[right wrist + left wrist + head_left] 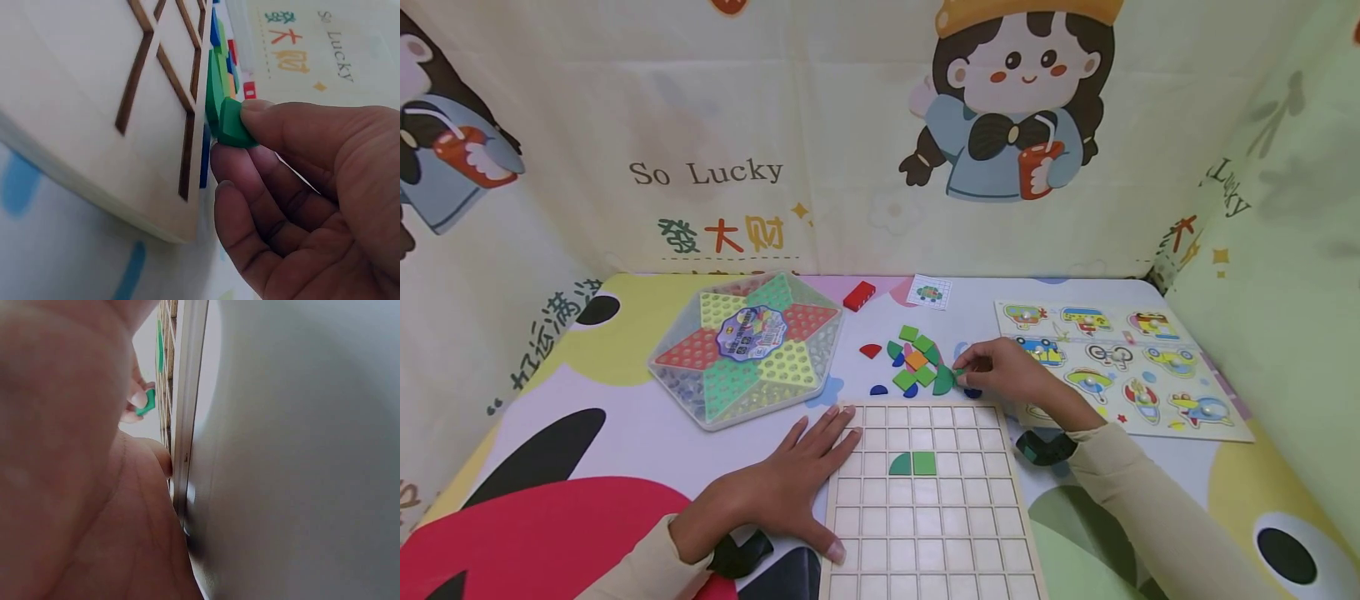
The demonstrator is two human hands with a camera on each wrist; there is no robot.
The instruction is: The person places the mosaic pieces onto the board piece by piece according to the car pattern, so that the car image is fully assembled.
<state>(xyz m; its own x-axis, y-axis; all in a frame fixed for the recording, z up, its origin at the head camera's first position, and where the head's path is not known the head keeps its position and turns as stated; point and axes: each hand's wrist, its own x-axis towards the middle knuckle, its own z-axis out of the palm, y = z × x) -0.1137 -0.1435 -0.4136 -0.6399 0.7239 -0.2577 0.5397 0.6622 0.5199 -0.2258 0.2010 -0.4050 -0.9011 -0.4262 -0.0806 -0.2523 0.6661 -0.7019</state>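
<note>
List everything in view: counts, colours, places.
Wooden grid: one, beige, front
Placed pieces: two, green, on grid
Loose pieces: many, multicoloured, behind grid
Held piece: one, green, right hand
Block: one, red, back
Pattern card: one, white, back
Hexagonal board: one, multicoloured, left
Picture board: one, white, right
Backdrop: count unclear, cream, surrounding
Table cover: one, multicoloured, underneath
Wrist cameras: two, black, wrists
Sleeves: two, cream, forearms
Left hand: one, grid's left edge
Right hand: one, behind grid

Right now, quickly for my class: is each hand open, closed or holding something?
Left hand: open, touching the grid board.
Right hand: closed, pinching a green piece.
</note>
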